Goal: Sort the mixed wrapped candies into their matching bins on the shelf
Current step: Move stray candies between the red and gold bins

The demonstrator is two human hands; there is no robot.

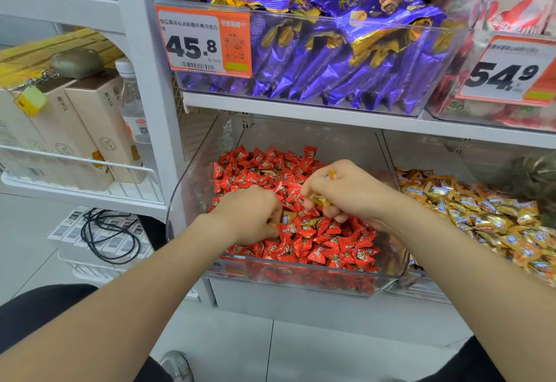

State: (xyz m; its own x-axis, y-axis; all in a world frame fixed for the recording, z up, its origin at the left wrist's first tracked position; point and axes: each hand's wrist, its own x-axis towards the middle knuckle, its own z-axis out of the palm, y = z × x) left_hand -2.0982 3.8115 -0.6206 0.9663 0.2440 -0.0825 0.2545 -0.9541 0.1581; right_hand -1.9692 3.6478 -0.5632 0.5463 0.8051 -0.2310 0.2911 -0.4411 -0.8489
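A clear bin (pixel 288 279) on the lower shelf holds a heap of red wrapped candies (pixel 334 246). Both my hands are inside it. My right hand (pixel 346 192) is curled round several gold wrapped candies (pixel 320 200); one shows at its fingertips and another between its knuckles. My left hand (pixel 249 213) is curled down among the red candies, its fingertips at a gold candy (pixel 289 217) lying in the pile. To the right, a second clear bin (pixel 421 285) is full of gold wrapped candies (pixel 487 219).
On the shelf above stand a bin of purple chocolate packs (pixel 346 59) with a 45.8 price tag (pixel 204 41) and a bin of red-and-white packs (pixel 511 5). A wire rack (pixel 90 167) with boxes stands at the left. Black cable (pixel 108 234) lies on cartons below.
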